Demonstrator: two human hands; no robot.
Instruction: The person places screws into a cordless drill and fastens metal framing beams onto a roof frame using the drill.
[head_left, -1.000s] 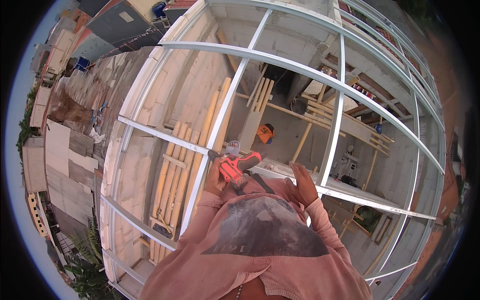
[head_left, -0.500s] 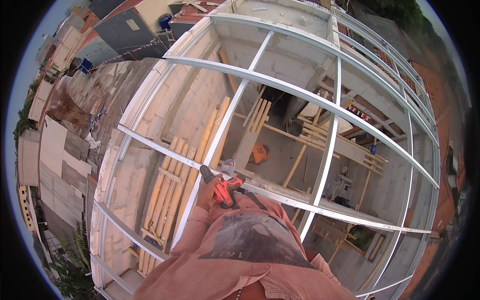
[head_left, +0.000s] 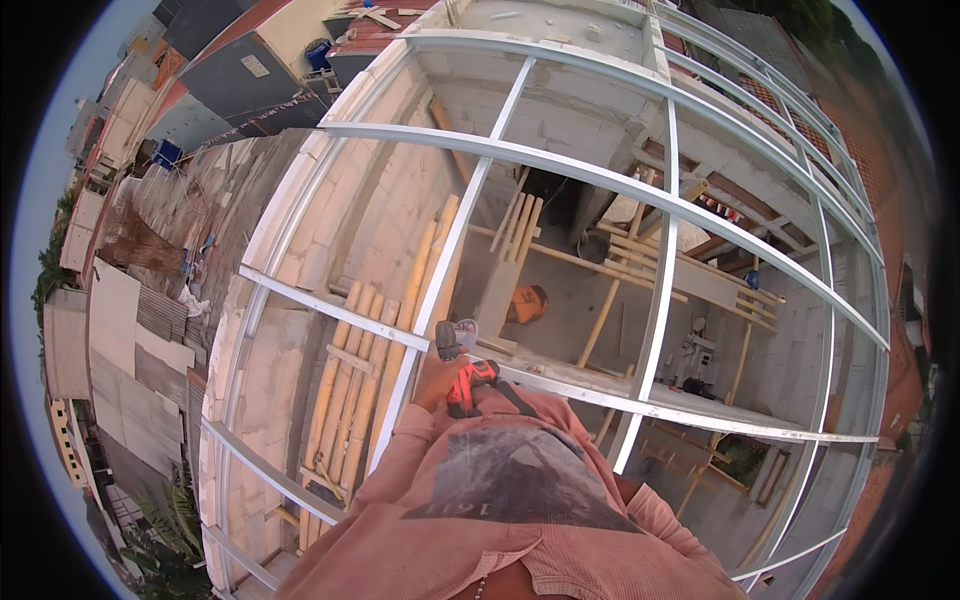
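My left hand (head_left: pixel 436 380) is closed around a red and black cordless drill (head_left: pixel 468 382), held close in front of my shirt. The drill's black front end (head_left: pixel 447 342) points away from me, beside the crossing of two pale metal beams. A long metal beam (head_left: pixel 437 280) runs away from that crossing, and a cross beam (head_left: pixel 335 307) stretches to its left. Whether the drill touches the metal cannot be made out. My right hand is out of sight; only the right sleeve (head_left: pixel 655 515) shows at the lower right.
Wide openings lie between the metal beams, with a lower floor (head_left: pixel 575 335) far below. Bamboo poles (head_left: pixel 350 385) stand below on the left, and an orange item (head_left: pixel 526 304) lies on that floor. Pale block walls (head_left: pixel 265 360) border the frame. Corrugated roofing (head_left: pixel 150 345) lies outside to the left.
My left hand has shifted right with the drill, whose front end now points more straight ahead. The whole view has also swung slightly. The drill stays in the same hand.
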